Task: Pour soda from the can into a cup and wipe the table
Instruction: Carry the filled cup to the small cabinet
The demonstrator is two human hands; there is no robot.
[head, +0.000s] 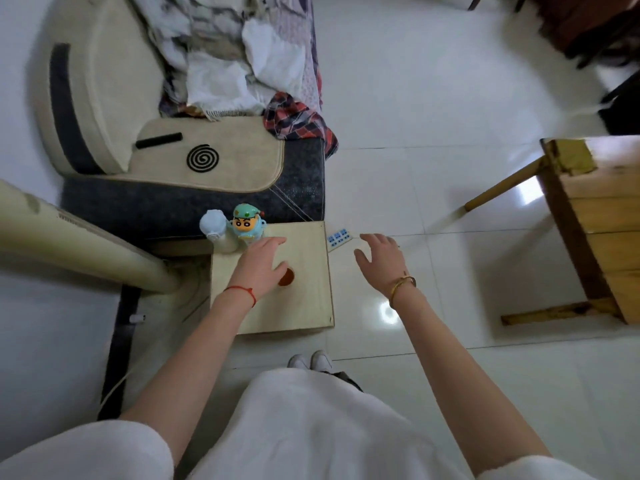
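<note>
I see both hands (258, 265) (379, 258) spread, holding nothing; red cup (286, 277) on table (311, 306); can unclear. Judge nothing poured, wiping undone.

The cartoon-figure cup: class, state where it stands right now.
In the head view, the cartoon-figure cup stands at the far left corner of the small wooden table, beside a white container, just beyond the left hand.

Small table (304, 306): pale wood, smooth and matt.
Floor (415, 109), around the table: white tiles, glossy, light reflected.
Cartoon figure (246, 221), at the table's far-left corner: shiny plastic.
Sofa (207, 161), beyond the table: beige cloth, dark speckled base.
</note>
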